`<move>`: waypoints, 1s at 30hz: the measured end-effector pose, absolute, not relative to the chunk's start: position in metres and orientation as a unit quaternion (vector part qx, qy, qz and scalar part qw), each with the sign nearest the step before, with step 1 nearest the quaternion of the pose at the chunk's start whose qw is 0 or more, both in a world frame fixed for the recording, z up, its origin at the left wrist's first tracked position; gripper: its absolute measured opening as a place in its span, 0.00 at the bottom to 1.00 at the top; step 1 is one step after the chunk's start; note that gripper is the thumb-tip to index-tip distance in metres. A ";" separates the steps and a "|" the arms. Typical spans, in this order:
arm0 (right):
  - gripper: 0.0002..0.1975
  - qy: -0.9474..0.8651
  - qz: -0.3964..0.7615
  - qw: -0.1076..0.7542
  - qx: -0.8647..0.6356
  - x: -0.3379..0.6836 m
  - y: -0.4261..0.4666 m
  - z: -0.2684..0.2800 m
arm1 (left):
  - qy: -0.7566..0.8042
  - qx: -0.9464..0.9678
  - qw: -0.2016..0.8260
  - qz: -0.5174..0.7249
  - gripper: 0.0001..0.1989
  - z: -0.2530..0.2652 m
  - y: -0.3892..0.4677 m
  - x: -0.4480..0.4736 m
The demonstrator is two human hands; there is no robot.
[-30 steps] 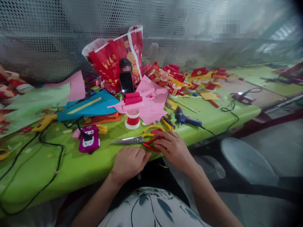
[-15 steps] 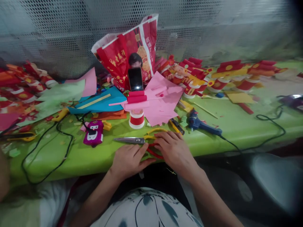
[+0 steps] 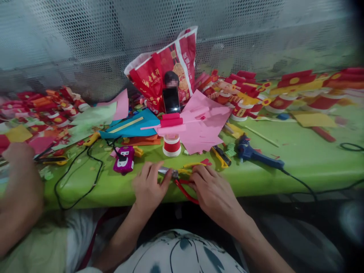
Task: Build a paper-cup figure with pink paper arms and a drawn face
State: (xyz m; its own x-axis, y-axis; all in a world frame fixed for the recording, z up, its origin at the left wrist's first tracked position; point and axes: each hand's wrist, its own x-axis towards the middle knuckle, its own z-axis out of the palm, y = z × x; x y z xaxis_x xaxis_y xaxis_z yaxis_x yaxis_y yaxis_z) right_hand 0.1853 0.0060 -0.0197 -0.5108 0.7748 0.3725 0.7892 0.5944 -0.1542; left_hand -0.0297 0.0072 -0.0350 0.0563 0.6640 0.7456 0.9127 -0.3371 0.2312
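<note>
A pair of scissors with one yellow and one red handle lies crosswise at the table's front edge. My left hand is closed over the blades, its thumb near the pivot; most of the blades are hidden behind the fingers. At the other end, my right hand grips the handles, with its fingertips curled at the loops. Just beyond the hands stands a small paper figure with a red-and-white cup-like base, pink strips across it and dark red rolls on top. Red paper shows behind my right fingers.
A blue glue gun and a yellow-black cutter lie to the right. At left are a purple device, a cable and a co-worker's hand. Pink paper, a phone and a red bag stand behind.
My left hand has come up from beside the scissors and closed over their blades. The view has shifted left, bringing a co-worker's hand and forearm further into sight.
</note>
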 end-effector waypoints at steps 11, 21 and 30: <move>0.07 -0.868 -0.032 0.209 -0.449 0.179 0.008 -0.024 | -0.631 -0.755 0.076 -0.164 0.11 -0.012 0.052 -0.041; 0.05 -0.850 -0.045 0.208 -0.483 0.173 0.010 -0.027 | -0.563 -0.700 0.161 -0.409 0.07 0.007 0.022 -0.051; 0.06 -0.824 -0.031 0.196 -0.531 0.147 0.032 -0.030 | -0.549 -0.733 0.142 -0.376 0.06 -0.033 0.027 -0.053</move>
